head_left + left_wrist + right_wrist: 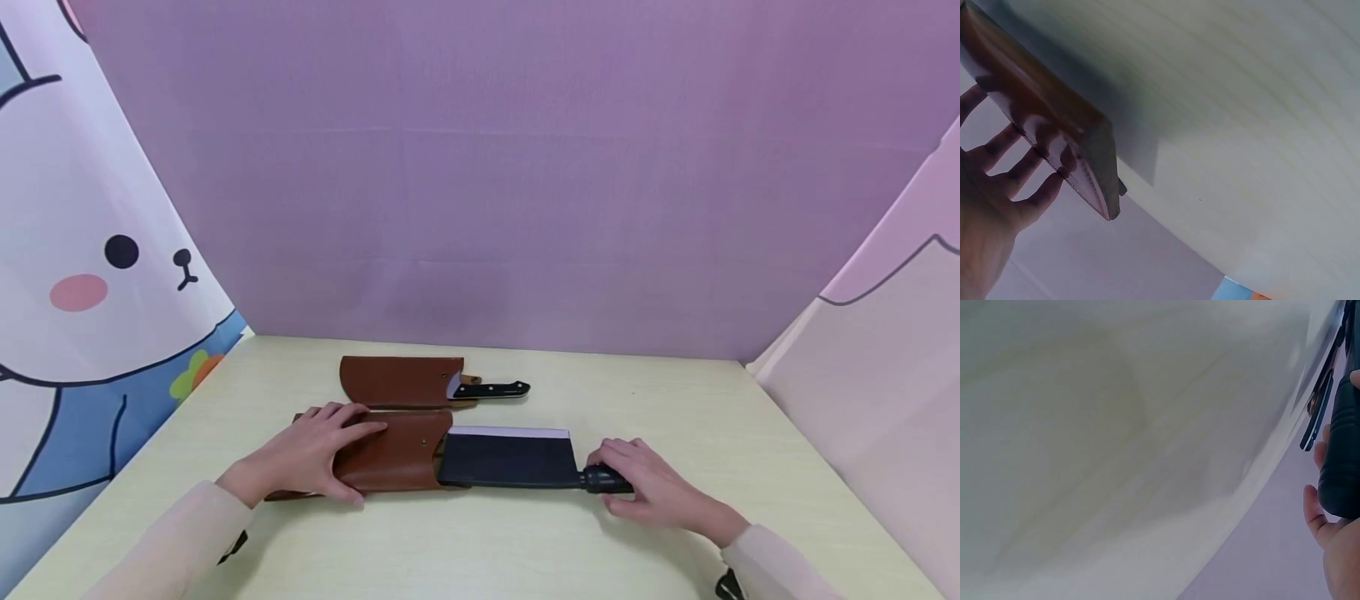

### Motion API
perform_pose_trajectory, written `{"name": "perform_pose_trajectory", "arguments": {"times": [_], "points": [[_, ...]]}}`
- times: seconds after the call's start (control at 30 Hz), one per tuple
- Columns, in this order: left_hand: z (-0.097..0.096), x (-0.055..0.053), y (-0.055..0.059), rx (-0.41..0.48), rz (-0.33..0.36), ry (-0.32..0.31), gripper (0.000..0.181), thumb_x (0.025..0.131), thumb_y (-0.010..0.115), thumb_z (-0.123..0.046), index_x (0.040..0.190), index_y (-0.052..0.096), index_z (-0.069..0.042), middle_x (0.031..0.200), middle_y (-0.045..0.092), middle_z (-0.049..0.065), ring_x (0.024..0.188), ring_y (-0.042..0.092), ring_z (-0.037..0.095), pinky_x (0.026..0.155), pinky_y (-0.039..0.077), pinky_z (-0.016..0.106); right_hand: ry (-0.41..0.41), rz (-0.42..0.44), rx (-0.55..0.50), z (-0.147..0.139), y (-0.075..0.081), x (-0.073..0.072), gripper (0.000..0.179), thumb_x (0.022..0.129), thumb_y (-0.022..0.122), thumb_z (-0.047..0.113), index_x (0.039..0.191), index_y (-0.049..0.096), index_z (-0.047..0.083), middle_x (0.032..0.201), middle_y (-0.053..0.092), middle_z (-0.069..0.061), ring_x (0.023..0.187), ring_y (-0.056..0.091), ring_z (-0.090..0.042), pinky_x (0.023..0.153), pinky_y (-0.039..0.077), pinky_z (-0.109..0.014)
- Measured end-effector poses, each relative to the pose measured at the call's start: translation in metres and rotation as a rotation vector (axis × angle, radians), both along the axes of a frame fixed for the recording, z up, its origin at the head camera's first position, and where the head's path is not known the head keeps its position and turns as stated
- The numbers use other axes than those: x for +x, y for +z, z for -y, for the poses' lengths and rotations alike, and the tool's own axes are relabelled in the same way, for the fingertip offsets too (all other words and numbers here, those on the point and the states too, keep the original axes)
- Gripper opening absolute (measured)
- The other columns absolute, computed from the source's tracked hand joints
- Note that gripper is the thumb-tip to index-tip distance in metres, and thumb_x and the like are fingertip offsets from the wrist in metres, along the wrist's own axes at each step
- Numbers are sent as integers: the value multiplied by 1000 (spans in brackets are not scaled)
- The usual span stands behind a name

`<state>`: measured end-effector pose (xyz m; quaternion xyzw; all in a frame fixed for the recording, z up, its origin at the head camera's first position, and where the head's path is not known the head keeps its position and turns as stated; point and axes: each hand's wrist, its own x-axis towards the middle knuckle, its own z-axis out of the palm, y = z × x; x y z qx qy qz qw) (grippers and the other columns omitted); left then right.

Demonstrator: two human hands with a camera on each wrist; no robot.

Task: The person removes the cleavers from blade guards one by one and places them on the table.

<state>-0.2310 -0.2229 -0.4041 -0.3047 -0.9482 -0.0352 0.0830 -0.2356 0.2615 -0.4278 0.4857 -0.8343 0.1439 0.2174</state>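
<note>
A cleaver (510, 458) with a black blade and a pale edge strip lies flat, the end of its blade inside the mouth of a brown leather sheath (408, 450). My right hand (652, 492) holds its black handle (1340, 462) between thumb and fingers. My left hand (311, 450) rests on the sheath's left part, fingers spread over the top and thumb by the near edge. In the left wrist view, fingertips touch the sheath's brown face (1047, 134). How much blade is inside the sheath is hidden.
Behind lies a second brown sheath (397, 382) with a black-handled knife (495, 390) in it, close to the first sheath. The pale table (637, 392) ends at a purple backdrop (510, 183). A printed cartoon panel (82, 250) stands on the left.
</note>
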Motion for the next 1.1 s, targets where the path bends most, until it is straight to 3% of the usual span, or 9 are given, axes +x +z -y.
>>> {"name": "perform_pose_trajectory", "arguments": {"times": [0.57, 0.83, 1.1], "points": [[3, 0, 0, 6, 9, -10, 96, 56, 59, -81, 134, 45, -27, 133, 43, 9, 114, 44, 28, 85, 40, 52, -20, -8, -46, -17, 2, 3, 42, 61, 72, 14, 100, 58, 17, 90, 52, 17, 78, 45, 3, 70, 33, -20], [2, -4, -5, 24, 92, 0, 95, 57, 59, -80, 135, 44, -29, 134, 41, 6, 116, 41, 27, 87, 39, 55, -31, 16, -61, -28, 3, 6, 42, 59, 73, 11, 98, 58, 17, 90, 53, 17, 76, 45, 4, 67, 31, -19], [-1, -6, -4, 18, 107, -5, 95, 57, 61, -79, 135, 45, -27, 134, 41, 8, 115, 43, 29, 87, 39, 55, -56, 25, -57, -40, 2, 8, 43, 59, 74, 11, 98, 58, 18, 90, 53, 18, 76, 45, 4, 66, 31, -19]]}}
